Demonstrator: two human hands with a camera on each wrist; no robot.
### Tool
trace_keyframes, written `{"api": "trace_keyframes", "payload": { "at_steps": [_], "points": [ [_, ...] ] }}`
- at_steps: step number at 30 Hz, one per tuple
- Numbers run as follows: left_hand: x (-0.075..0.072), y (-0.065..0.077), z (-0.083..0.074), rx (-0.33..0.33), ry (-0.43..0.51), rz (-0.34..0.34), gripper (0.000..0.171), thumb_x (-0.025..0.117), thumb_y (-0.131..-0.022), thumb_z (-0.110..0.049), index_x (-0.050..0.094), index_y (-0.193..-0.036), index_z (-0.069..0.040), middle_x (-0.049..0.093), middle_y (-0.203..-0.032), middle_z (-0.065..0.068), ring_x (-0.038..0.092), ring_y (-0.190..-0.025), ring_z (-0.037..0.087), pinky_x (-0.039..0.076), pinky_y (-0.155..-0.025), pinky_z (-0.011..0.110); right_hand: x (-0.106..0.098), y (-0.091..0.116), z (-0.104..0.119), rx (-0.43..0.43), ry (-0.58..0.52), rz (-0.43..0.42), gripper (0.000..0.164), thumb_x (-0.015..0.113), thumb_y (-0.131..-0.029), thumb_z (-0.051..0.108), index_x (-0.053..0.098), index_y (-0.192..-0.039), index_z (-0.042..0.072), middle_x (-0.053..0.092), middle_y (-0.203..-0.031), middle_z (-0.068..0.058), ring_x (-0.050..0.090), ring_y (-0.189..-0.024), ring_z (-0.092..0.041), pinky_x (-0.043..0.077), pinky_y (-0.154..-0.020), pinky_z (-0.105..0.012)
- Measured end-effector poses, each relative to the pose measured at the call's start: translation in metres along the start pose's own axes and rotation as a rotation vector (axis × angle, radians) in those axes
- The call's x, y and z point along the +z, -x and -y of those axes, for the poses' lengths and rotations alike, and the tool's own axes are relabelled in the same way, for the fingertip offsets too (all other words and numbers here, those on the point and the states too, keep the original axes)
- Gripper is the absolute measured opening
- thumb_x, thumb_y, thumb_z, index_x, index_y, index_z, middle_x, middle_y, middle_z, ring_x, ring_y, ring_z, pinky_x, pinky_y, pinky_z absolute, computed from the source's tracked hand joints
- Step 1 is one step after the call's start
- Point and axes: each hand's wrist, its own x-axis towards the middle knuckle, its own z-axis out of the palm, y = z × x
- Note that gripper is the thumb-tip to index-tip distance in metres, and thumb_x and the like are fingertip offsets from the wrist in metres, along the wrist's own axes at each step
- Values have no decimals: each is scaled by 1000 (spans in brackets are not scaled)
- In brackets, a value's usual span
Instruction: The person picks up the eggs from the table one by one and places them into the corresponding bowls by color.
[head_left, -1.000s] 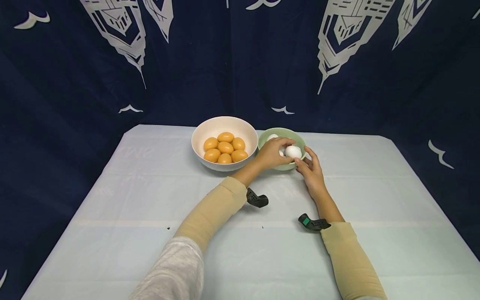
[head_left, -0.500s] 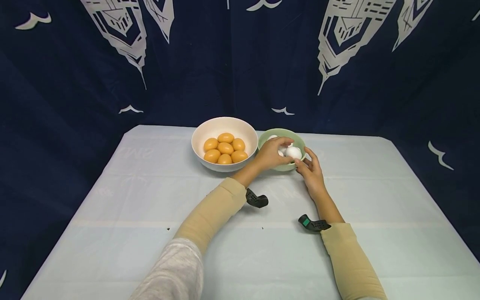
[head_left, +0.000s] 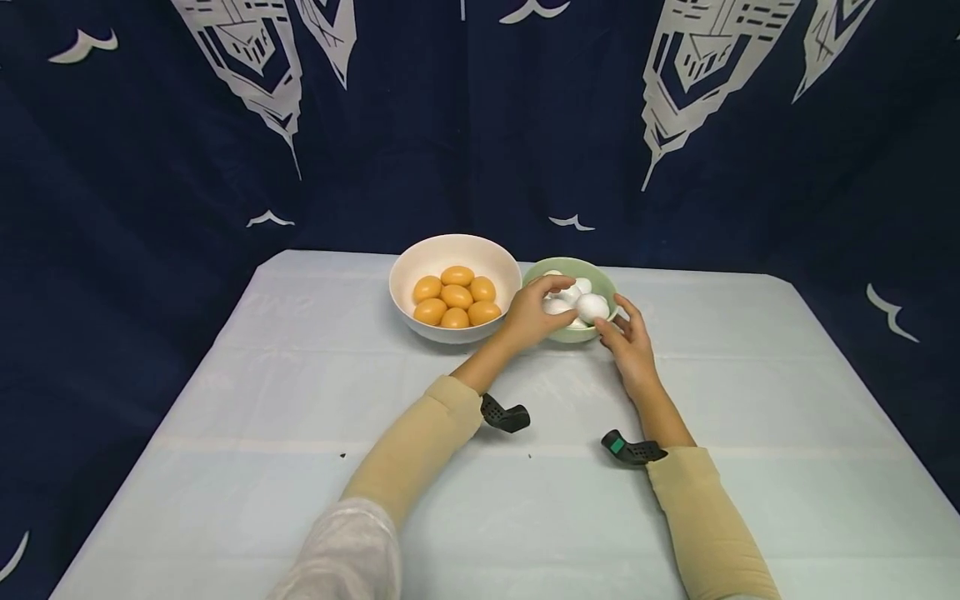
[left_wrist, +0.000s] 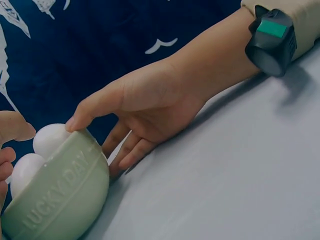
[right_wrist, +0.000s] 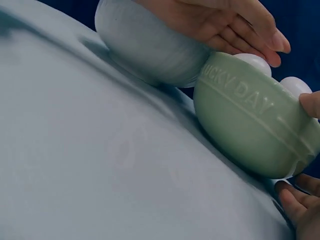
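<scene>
A light green bowl (head_left: 536, 268) with raised "LUCKY DAY" lettering holds several white eggs (head_left: 593, 307). My right hand (head_left: 633, 354) grips this bowl at its right side. In the left wrist view its thumb lies on the rim beside an egg, with the other fingers round the outer wall. Over the bowl's left part is my left hand (head_left: 531, 315), its fingers and thumb apart. The right wrist view shows those fingers extended close over an egg (right_wrist: 256, 63), with nothing pinched between them.
To the left stands a larger white bowl (head_left: 498, 262) with several yellow-orange eggs (head_left: 456, 297), close against the green one. Both are on a pale-covered table (head_left: 285, 400). A dark blue patterned cloth (head_left: 465, 150) hangs behind the table.
My left hand has drawn back slightly to the left and its grip has opened, so more white eggs show. The right hand keeps its place at the green bowl.
</scene>
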Motion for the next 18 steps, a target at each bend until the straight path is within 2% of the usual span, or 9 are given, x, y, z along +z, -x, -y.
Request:
{"api": "trace_keyframes", "payload": {
  "at_steps": [4,9,14,18],
  "points": [
    [-5,8,-6,12,14,-32,46,79,-82,-9,62,-124,-3,64,-123,8,57,-114,20,39,-99,18,-2,1,4,9,-5,-46,65,59,-98,24,27,-154,18,36,-151,-15,48,-114,-11,42,-96,-27],
    [-19,18,-12,35,25,-39,46,78,-82,-8,62,-125,-4,63,-124,8,56,-114,21,43,-100,30,-8,4,14,23,16,-92,64,57,-99,29,27,-155,19,31,-155,-13,39,-132,-25,35,-106,-39],
    [-40,28,-12,48,38,-53,45,76,-84,-10,61,-126,-3,62,-124,9,55,-115,24,43,-101,37,-17,6,30,-29,27,-109,64,57,-99,30,27,-154,13,28,-156,-15,29,-141,-27,31,-112,-39],
    [-61,39,-10,38,15,-42,46,77,-84,-11,60,-127,-4,62,-126,9,55,-116,23,46,-99,41,-20,9,45,-87,44,-103,63,56,-100,30,28,-153,10,28,-156,-15,32,-140,-28,30,-113,-38]
  ]
}}
